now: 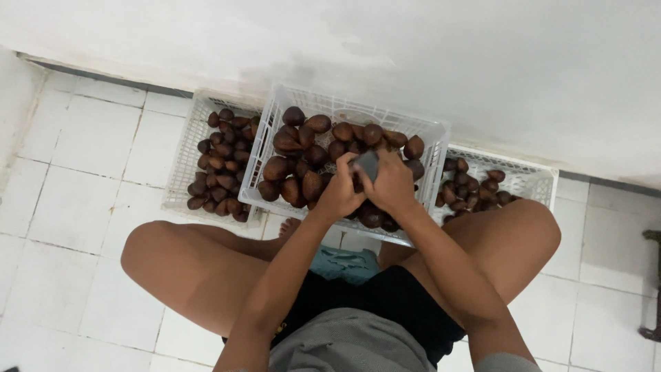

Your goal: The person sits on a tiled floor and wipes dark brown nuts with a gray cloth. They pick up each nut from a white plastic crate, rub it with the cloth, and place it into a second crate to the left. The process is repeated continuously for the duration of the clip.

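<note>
The middle crate (436,148) sits between the person's raised knees, which hem in both sides, and the white wall (413,48) closes off the far side. Heaped brown fruit (303,158) fills it nearly to the rim, so entry is from above only. Side crates (182,165) flank it closely. Open tiled floor (76,207) lies to the left

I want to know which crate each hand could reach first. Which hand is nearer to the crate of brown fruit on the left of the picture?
The left hand. It is over the middle crate, on the side nearer the left crate; the right hand is beside it, farther over.
</note>
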